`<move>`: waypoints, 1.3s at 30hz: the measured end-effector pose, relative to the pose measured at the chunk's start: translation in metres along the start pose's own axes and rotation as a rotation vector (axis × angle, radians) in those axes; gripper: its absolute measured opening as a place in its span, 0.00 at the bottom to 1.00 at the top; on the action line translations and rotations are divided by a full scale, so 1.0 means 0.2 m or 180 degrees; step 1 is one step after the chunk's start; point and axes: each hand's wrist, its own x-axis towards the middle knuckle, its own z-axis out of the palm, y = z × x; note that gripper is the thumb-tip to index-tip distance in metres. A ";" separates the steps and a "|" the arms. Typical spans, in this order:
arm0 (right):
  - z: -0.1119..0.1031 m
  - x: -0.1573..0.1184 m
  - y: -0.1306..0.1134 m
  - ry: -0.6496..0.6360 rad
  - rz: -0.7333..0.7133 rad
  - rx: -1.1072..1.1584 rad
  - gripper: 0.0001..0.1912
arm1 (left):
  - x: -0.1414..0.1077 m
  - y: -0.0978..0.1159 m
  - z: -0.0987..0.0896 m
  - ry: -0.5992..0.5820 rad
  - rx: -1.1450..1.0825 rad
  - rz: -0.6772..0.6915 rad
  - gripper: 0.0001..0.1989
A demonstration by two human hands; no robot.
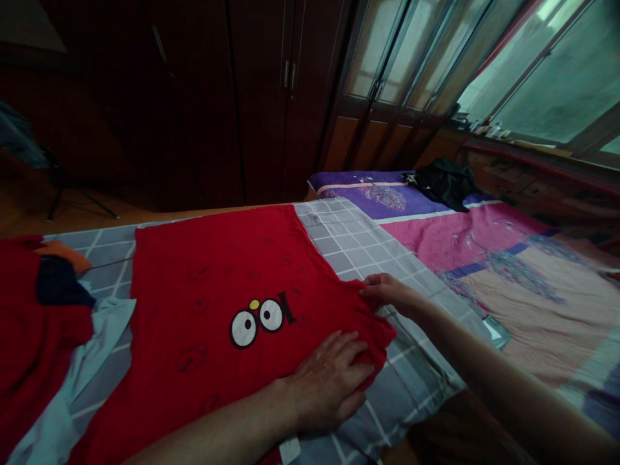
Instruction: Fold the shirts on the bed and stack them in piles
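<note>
Head view: red shirt (194, 278) on grey checked cloth (356, 242), wardrobe (261, 103) behind.

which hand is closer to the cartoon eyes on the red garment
Left: the left hand rests on the red garment, below and right of the cartoon eyes in the picture; the right hand is farther right, at the garment's edge.

No legible text or numbers
</note>
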 end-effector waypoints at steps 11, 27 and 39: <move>0.04 -0.05 0.06 0.0176 -0.0219 0.0477 0.12 | 0.02 0.01 0.01 0.0131 0.0145 -0.0092 0.13; 0.02 -0.13 0.03 -0.1272 0.0725 0.1119 0.12 | 0.02 -0.01 0.01 0.0210 0.0015 -0.0059 0.12; -0.01 -0.14 0.05 -0.0627 0.0156 0.1104 0.12 | 0.02 -0.01 0.00 0.0198 -0.0005 -0.0048 0.12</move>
